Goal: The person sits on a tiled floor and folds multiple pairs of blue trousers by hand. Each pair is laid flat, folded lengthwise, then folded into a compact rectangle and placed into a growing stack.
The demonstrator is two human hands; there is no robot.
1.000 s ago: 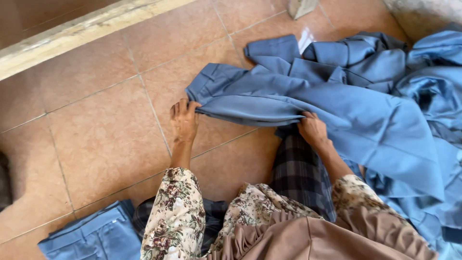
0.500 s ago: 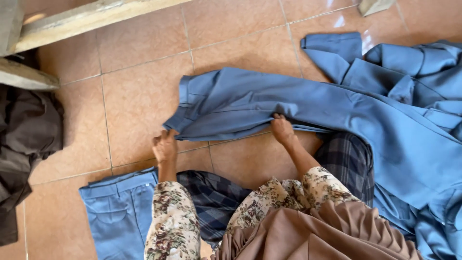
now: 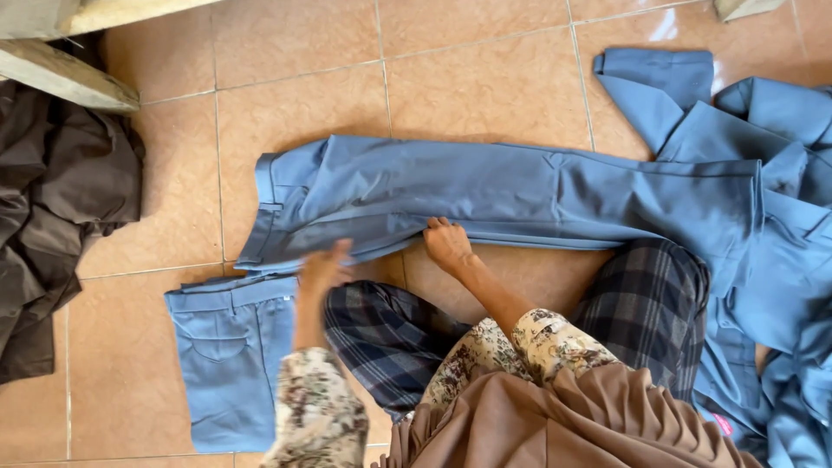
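A pair of blue trousers lies stretched out on the tiled floor, waistband to the left. My right hand presses on the near edge of the trouser leg, fingers curled on the cloth. My left hand is blurred, fingers apart, hovering just below the waistband area and holding nothing. A folded blue garment lies at my lower left, beside my knee.
A heap of blue clothes fills the right side. A dark brown cloth pile lies at the left under a wooden beam. I sit on the floor in plaid cloth. Tan floor tiles surround everything.
The view has shifted left, bringing the brown pile and folded garment more into sight. The trousers now lie flatter and straighter. My left hand has lifted off the floor toward the waistband.
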